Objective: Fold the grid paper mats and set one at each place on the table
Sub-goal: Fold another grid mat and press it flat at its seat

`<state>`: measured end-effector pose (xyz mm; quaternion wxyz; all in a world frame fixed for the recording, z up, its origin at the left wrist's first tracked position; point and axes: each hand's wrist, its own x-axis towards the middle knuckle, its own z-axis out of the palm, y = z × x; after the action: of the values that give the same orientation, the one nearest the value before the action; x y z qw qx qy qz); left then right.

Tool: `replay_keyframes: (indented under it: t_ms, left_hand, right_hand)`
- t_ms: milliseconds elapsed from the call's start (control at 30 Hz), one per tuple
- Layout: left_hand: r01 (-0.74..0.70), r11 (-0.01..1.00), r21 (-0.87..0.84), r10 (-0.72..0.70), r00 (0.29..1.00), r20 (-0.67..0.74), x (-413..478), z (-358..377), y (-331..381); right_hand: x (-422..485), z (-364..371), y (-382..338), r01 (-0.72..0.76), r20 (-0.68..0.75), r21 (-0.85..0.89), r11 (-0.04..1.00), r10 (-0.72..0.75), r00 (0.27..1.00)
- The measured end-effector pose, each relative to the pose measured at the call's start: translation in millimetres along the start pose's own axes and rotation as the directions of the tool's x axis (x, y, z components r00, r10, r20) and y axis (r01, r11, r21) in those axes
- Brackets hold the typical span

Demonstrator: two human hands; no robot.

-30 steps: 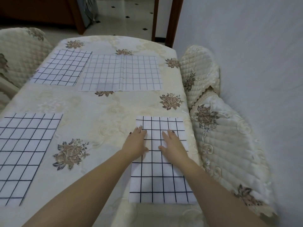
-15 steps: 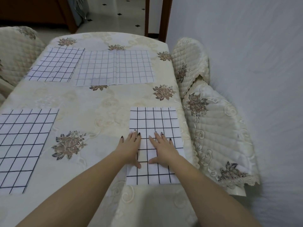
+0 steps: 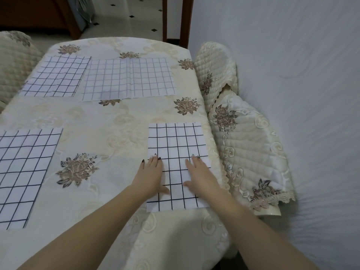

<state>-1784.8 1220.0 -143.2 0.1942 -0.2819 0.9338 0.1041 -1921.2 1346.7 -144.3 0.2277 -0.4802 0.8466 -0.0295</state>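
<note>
Hands flat, fingers straight: left hand [image 3: 151, 174] and right hand [image 3: 201, 175] press folded mat [image 3: 176, 141]. Mat lies at tabletop [image 3: 116, 121] right edge.

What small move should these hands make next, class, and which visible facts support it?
Probably lift both hands away. The left hand and right hand rest with straight fingers on the folded mat, which lies smooth at the near right place, so this place looks set. The wide mat at the far side lies unfolded, so it is likely next.
</note>
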Motion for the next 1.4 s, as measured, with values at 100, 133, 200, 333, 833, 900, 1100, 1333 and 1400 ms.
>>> replay_keyframes:
  t_ms: [100,133,200,333,833,900,1100,1333,1400]
  left_hand:
    - [-0.004,1.0,0.009,0.003,1.0,0.014,-14.5,13.6,8.8]
    - [0.007,1.0,0.01,-0.007,1.0,0.028,-16.5,18.7,9.4]
    - [0.031,0.999,0.017,-0.032,0.998,0.048,-18.6,25.6,8.4]
    - [0.025,0.999,0.03,-0.027,0.998,0.054,-22.1,31.5,3.8]
    - [-0.027,0.999,-0.042,0.029,0.998,0.048,-28.9,29.1,-4.0]
    - [-0.033,0.992,-0.125,0.035,0.999,0.015,-31.1,26.8,-5.9]
    - [0.002,0.728,-0.686,-0.192,0.961,-0.2,-47.3,11.9,-10.6]
    - [-0.006,0.275,-0.961,-0.407,0.905,-0.122,-76.0,-0.3,-14.3]
    - [-0.032,0.135,-0.99,-0.442,0.893,-0.089,-85.2,-0.2,-16.8]
  right_hand:
    - [-16.8,30.2,-28.6,0.104,-0.045,0.018,0.994,-0.103,0.994]
    - [-20.3,40.9,-32.6,0.113,-0.038,0.014,0.994,-0.112,0.993]
    - [-23.4,58.3,-31.2,0.104,-0.024,0.003,0.995,-0.104,0.994]
    - [-30.9,58.4,-10.1,0.055,-0.016,0.034,0.998,-0.054,0.998]
    - [-75.4,22.1,62.5,-0.153,0.008,0.159,0.975,0.154,0.988]
    - [-76.9,17.1,60.6,-0.161,-0.028,0.256,0.953,0.174,0.984]
    - [-70.3,1.8,47.7,-0.175,-0.09,0.757,0.63,0.366,0.926]
    - [-59.9,-10.1,25.9,-0.025,-0.001,0.999,0.047,0.483,0.876]
    - [-57.2,-11.0,18.3,-0.012,0.007,1.0,0.007,0.478,0.878]
